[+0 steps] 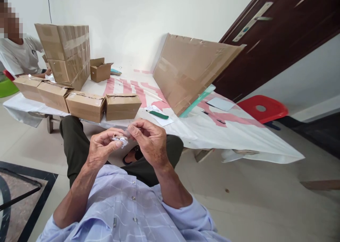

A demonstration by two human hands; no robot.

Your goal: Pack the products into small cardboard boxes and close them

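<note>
My left hand [102, 148] is closed in a pinch on a small crumpled piece of white paper [122, 141] with dark print. Something brownish shows beside the paper between the fingers, too small to name. Close by on the right, my right hand [152, 142] pinches with thumb and forefinger at a thin, see-through strip [128, 132] that looks like plastic or tape. Both hands are held over my lap, just in front of the table edge. A green utility knife [157, 114] lies on a written sheet of paper [166, 121] beyond my right hand.
Several small cardboard boxes [85, 105] line the table's front edge. Taller stacked boxes [70, 54] and an opened box [100, 72] stand behind. A large cardboard panel [191, 68] leans at right. Another person [20, 56] sits far left; a red stool [261, 109] stands right.
</note>
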